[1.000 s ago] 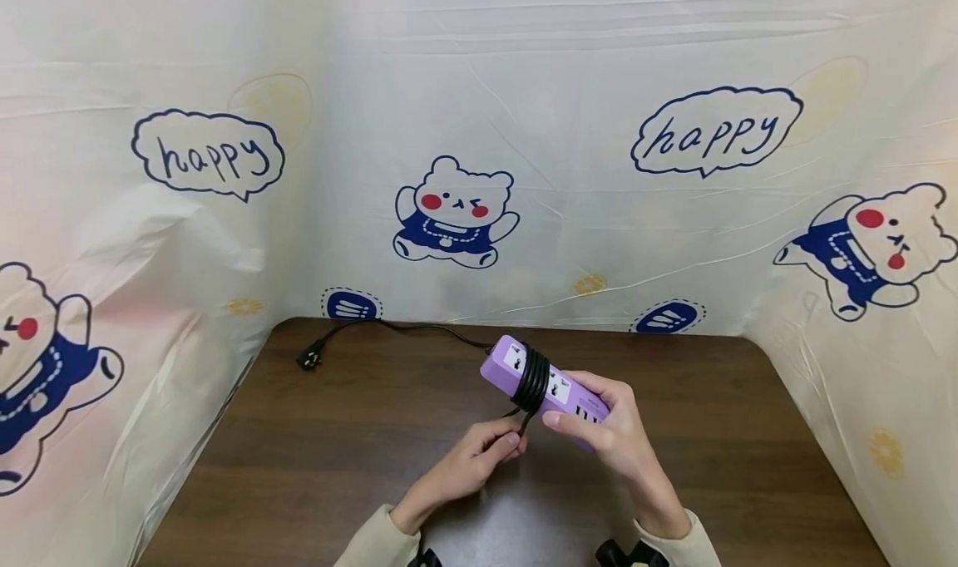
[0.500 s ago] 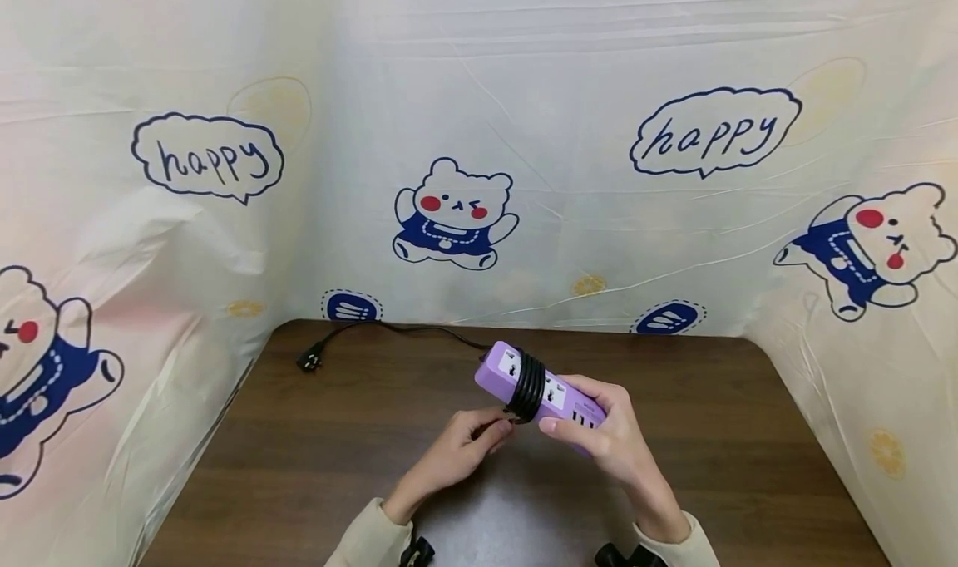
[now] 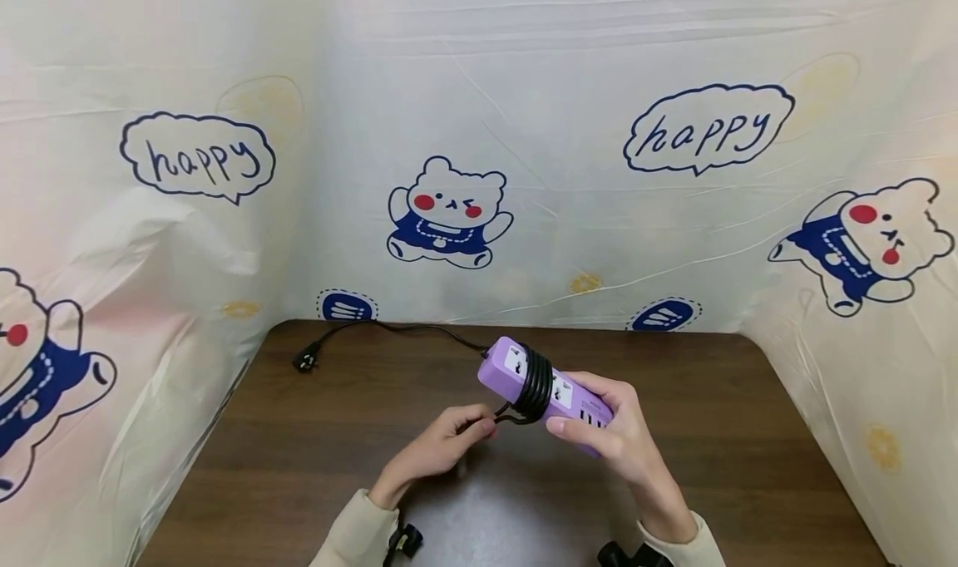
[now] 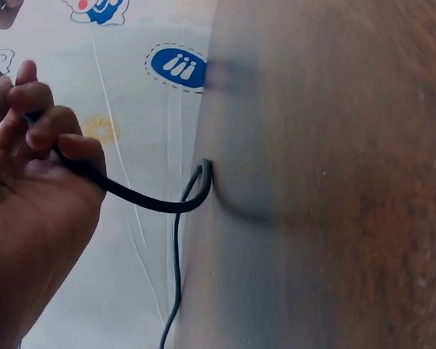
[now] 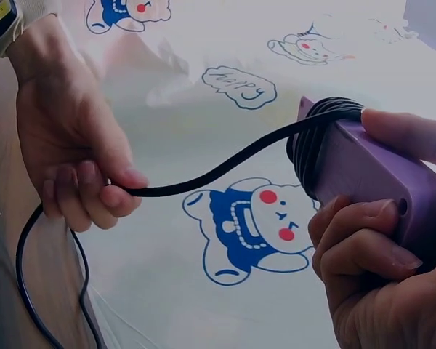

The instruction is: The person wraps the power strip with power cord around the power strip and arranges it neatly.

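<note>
My right hand grips the near end of a purple power strip, held tilted above the table. Several turns of black cord are wound round the strip's middle. To the left, my left hand pinches the cord a short way from the winding. In the right wrist view, a stretch of cord runs from the strip to the left hand's thumb and fingers. The left wrist view has the cord passing through curled fingers and looping down to the table. The cord's black plug lies at the far left.
A dark wooden table lies under both hands. White sheeting printed with bears and "happy" bubbles rises behind the table and along both sides. The trailing cord runs near the table's back edge.
My left hand has moved left, away from the strip, drawing a length of cord with it. The right hand and power strip have shifted only slightly. The plug stays at the far left.
</note>
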The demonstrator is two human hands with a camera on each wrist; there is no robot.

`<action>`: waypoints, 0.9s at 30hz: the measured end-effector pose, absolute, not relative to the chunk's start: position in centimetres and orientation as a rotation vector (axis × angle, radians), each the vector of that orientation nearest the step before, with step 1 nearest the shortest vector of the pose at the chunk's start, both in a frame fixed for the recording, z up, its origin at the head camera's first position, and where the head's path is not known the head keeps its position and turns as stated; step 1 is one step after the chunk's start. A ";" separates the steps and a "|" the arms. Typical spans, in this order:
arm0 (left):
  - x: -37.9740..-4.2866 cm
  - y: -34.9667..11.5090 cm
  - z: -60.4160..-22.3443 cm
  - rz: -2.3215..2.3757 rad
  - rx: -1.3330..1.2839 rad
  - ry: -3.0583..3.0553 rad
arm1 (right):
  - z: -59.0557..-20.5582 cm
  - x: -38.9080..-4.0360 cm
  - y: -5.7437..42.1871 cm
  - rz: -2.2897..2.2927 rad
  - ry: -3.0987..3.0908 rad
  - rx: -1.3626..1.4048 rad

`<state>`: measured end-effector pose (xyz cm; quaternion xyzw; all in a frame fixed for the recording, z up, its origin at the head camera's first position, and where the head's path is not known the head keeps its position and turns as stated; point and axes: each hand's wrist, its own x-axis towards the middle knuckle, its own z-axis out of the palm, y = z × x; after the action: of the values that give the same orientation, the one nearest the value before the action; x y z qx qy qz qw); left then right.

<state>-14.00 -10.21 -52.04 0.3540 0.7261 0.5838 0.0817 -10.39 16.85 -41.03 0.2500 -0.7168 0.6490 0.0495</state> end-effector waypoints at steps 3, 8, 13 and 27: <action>-14.2 -10.4 -51.9 1.709 1.036 2.226 | -41.1 -10.4 16.7 1.969 -2.186 0.788; -14.4 -10.4 -51.9 1.668 0.937 2.423 | -41.3 -10.4 16.0 1.960 -2.194 0.885; -14.7 -10.5 -51.5 1.604 0.907 2.649 | -41.7 -10.3 15.4 1.932 -2.209 0.973; -15.7 -11.4 -49.9 1.599 1.014 2.581 | -42.8 -10.4 14.2 1.876 -2.358 1.058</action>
<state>-15.67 -11.43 -49.91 0.3168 0.8059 0.4993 -0.0296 -10.36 14.20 -42.84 0.3312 -0.7380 0.5873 -0.0260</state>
